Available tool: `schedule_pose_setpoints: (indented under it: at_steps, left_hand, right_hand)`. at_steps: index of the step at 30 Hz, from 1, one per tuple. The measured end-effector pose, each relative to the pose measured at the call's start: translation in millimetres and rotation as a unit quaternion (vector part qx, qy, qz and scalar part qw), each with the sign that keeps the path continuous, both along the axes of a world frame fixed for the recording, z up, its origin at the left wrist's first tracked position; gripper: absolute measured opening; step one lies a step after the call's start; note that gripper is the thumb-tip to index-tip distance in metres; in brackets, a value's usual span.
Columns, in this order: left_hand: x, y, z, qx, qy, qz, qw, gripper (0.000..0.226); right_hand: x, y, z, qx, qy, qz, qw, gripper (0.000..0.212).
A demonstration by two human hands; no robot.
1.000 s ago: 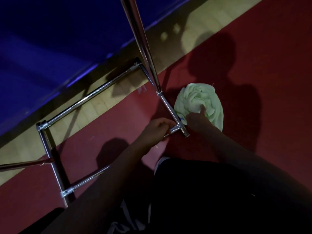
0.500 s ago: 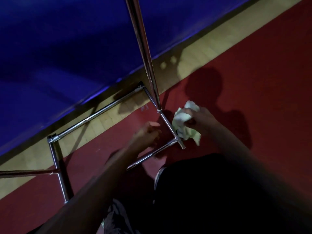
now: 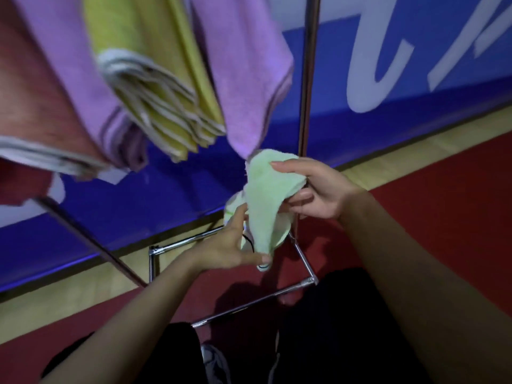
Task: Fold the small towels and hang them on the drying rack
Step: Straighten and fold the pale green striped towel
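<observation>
Head view: green towel bunched mid-air at centre, unfolded. Right hand pinches its top; left hand grips the lower end. Folding barely begun; next, spread it flat. Drying rack at 12 o'clock.

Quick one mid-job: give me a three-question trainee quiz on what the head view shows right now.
1. True or false: the green towel lies on the floor.
2. Which hands hold it? A) left hand only B) right hand only C) both
3. Fill in: the towels already on the rack are purple, pink and ____.

Key: 1 false, it is held in the air; 2 C; 3 yellow.
</observation>
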State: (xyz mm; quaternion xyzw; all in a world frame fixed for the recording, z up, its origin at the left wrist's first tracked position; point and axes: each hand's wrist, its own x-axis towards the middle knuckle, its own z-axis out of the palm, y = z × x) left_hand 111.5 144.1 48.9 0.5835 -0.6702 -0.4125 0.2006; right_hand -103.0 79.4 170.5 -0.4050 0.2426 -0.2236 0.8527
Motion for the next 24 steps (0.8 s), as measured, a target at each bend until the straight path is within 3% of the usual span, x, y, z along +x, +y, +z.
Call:
schedule_pose_setpoints:
  at_steps: [3, 5, 8, 11, 13, 15, 19, 21, 24]
  left_hand:
    - [13.1, 38.5, 27.5, -0.074, 0.065, 0.049, 0.994, 0.021]
    - [15.5, 64.8, 43.7, -0.053, 0.172, 0.129, 0.975, 0.031]
    - [30.4, 84.5, 39.8, 0.034, 0.284, 0.196, 0.938, 0.045]
    - [41.7, 89.3, 51.6, 0.058, 0.197, 0.231, 0.951, 0.050]
    - [45.8, 87.4, 59.6, 0.069, 0.172, 0.202, 0.962, 0.040]
    - [49.8, 85.2, 60.2, 0.049, 0.213, 0.127, 0.968, 0.037]
    - [56.2, 76.9, 52.9, 0.031, 0.212, 0.087, 0.973, 0.065]
    - [60.2, 72.6, 47.8, 0.017, 0.093, 0.082, 0.992, 0.067]
    - [70.2, 69.5, 27.9, -0.012, -0.116, 0.020, 0.993, 0.100]
  right_hand:
    - [17.5, 20.2, 18.7, -0.002, -0.007, -0.024, 1.000, 0.024]
    - [32.7, 21.9, 9.2, -0.008, 0.026, -0.063, 0.998, 0.024]
    - [50.7, 22.4, -24.1, -0.107, 0.141, -0.140, 0.974, 0.023]
    - [58.4, 24.4, -43.3, -0.201, 0.199, -0.214, 0.935, 0.026]
    - [58.3, 21.7, -47.1, -0.219, 0.220, -0.252, 0.917, 0.027]
    - [56.0, 15.4, -56.4, -0.184, 0.214, -0.283, 0.917, 0.026]
    - [61.7, -3.5, -72.8, -0.074, 0.230, -0.311, 0.919, 0.025]
    - [64.7, -12.3, -68.8, -0.064, 0.229, -0.292, 0.926, 0.026]
    - [60.7, -20.7, -64.5, -0.095, 0.245, -0.252, 0.931, 0.020]
